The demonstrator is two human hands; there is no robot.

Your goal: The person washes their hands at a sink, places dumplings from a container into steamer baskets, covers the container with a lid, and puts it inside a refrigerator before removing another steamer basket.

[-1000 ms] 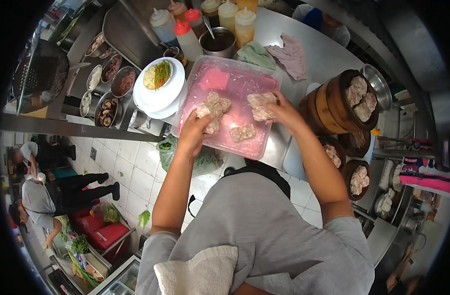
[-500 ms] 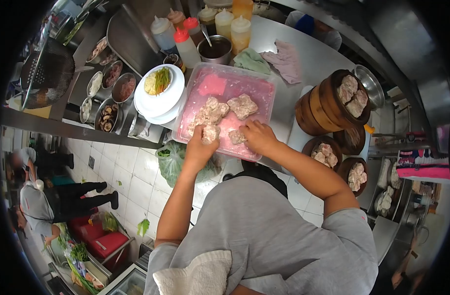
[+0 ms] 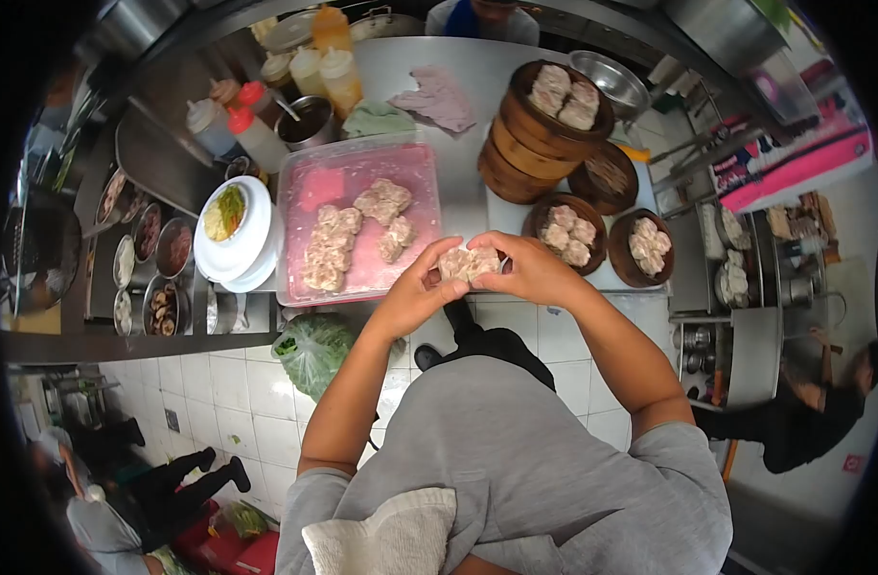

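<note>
1. Head view, clock centred on the hands, twelve o'clock away from the wearer. Left hand [image 3: 412, 295] and right hand [image 3: 538, 278] both grasp one small cluster of dumplings [image 3: 469, 264], thumbs on the near side, fingers curled around the ends. The two-sided hold presumably spares the soft wrappers; whether the pieces stick together cannot be told.
2. The cluster is at the near edge of the surface [image 3: 461, 172], between tray and baskets, a position that seems to keep the reach to either short.
3. Tray [image 3: 417, 168] at ten o'clock: further dumplings lie inside, a long row at its left and loose groups to the right, probably grouped for easy pick-up.
4. Low baskets at two o'clock [image 3: 566, 235] and three o'clock [image 3: 648, 247] each hold dumplings in a tight ring. A tall basket stack [image 3: 523, 149] stands at one o'clock, dumplings on top; stacking likely saves room.
5. Plates [image 3: 257, 225] at nine o'clock, bottles [image 3: 258, 141] at ten, cloths [image 3: 433, 100] at eleven: apparently set around the margins to leave working space.
6. Markings: no label readable on the bottles. Pink pack [image 3: 794, 171], between two and three o'clock, and red sign [image 3: 853, 464], at four: illegible. No brand identified.
</note>
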